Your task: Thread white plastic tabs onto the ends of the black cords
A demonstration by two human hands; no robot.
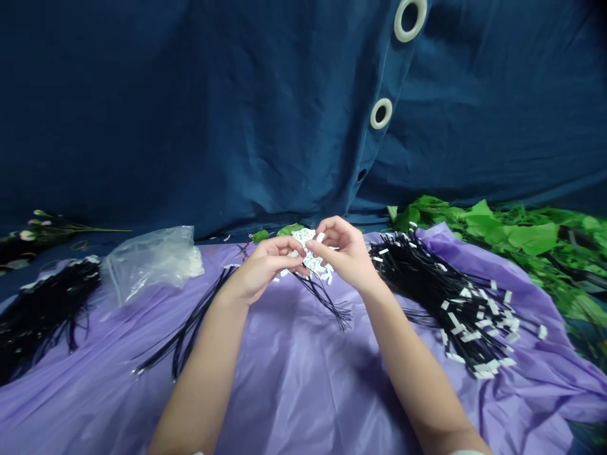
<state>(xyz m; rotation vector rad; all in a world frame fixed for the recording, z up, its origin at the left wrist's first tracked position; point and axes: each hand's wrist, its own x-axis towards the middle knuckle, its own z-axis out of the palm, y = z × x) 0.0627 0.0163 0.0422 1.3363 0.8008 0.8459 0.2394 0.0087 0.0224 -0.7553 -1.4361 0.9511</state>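
Observation:
In the middle, my left hand (265,265) is closed in a pinch, and thin black cords (327,300) trail from under its fingertips to the right. The fingers partly hide where these cords begin. Facing it, my right hand (345,254) pinches a small white piece (320,238) between thumb and fingers. The two sets of fingertips are close together. Just behind and below them lies a pile of small white pieces (325,270). Another bunch of black cords (190,328) with white ends lies beside my left forearm.
A purple sheet (294,373) covers the work surface. On the right lies a large black cord bundle with white tips (427,284), near green leaves (531,237). At left are a clear plastic bag (147,262) and another black bundle (47,309). A blue curtain (190,114) hangs behind.

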